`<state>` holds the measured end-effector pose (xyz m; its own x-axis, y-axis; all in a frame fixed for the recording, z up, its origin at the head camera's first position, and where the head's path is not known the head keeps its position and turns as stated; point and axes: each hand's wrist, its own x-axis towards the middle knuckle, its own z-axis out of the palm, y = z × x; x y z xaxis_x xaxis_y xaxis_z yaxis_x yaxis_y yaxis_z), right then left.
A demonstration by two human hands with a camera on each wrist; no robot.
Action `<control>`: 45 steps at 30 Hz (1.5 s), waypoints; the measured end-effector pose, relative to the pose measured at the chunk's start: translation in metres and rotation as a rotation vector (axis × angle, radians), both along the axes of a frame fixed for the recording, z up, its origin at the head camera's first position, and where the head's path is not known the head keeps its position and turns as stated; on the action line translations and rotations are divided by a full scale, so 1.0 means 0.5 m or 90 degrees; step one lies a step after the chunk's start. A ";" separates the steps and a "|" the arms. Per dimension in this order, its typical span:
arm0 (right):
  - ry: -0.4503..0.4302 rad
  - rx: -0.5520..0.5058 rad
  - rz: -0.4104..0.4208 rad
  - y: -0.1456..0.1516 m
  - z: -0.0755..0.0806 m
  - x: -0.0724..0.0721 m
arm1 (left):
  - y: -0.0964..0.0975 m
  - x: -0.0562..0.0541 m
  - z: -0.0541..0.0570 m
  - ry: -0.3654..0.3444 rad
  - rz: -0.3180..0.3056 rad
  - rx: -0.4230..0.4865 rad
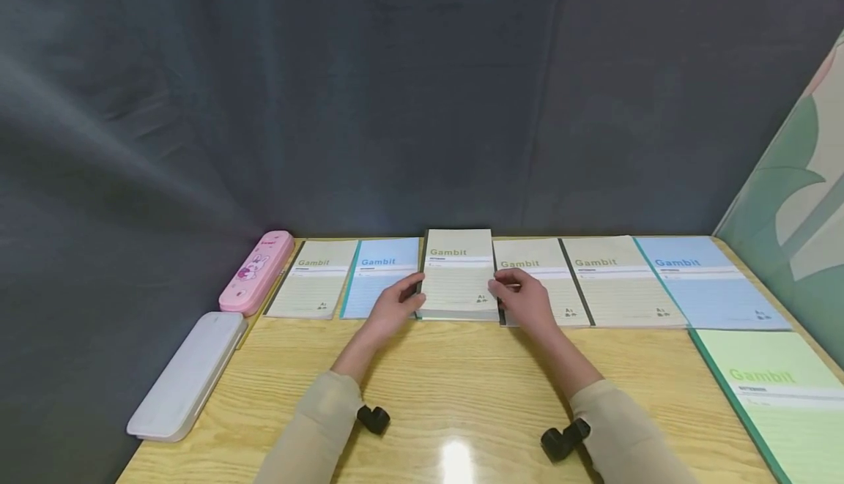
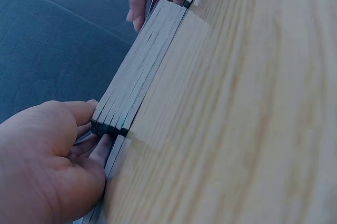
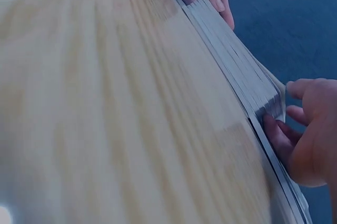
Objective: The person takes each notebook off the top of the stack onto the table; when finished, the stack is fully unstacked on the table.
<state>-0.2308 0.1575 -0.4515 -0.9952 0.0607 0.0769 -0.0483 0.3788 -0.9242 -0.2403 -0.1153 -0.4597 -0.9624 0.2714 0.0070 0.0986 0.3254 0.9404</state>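
A stack of notebooks [image 1: 458,279] with cream "Gambit" covers on top stands at the middle of the row. At its dark spine side my left hand [image 1: 394,307] holds the edge, fingers bent and thumb against the spines, as the left wrist view shows the hand [image 2: 52,166] up close. On the opposite side, my right hand [image 1: 525,299] grips the page edges. In the right wrist view that hand [image 3: 313,129] has its thumb low on the stack [image 3: 231,50], and a top cover bows up at its fingertip.
Left of the stack lie a blue notebook [image 1: 380,290] and a cream one [image 1: 310,290]. Cream notebooks [image 1: 623,293] and a blue one [image 1: 712,286] continue rightward, with a green notebook [image 1: 785,418] nearer. A pink pencil case [image 1: 257,272] and a white case [image 1: 187,374] line the left edge.
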 end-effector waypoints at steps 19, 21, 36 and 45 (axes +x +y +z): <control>-0.003 0.097 0.038 0.011 0.005 -0.004 | -0.003 0.006 0.007 0.000 0.006 0.003; -0.010 0.091 0.036 0.018 0.006 -0.001 | -0.002 0.006 0.006 -0.005 0.004 0.006; -0.051 0.013 0.012 0.058 -0.003 0.035 | 0.006 -0.003 -0.008 0.012 -0.001 -0.011; -0.074 -0.014 -0.022 0.079 -0.003 0.086 | 0.004 -0.001 0.001 0.007 0.000 -0.013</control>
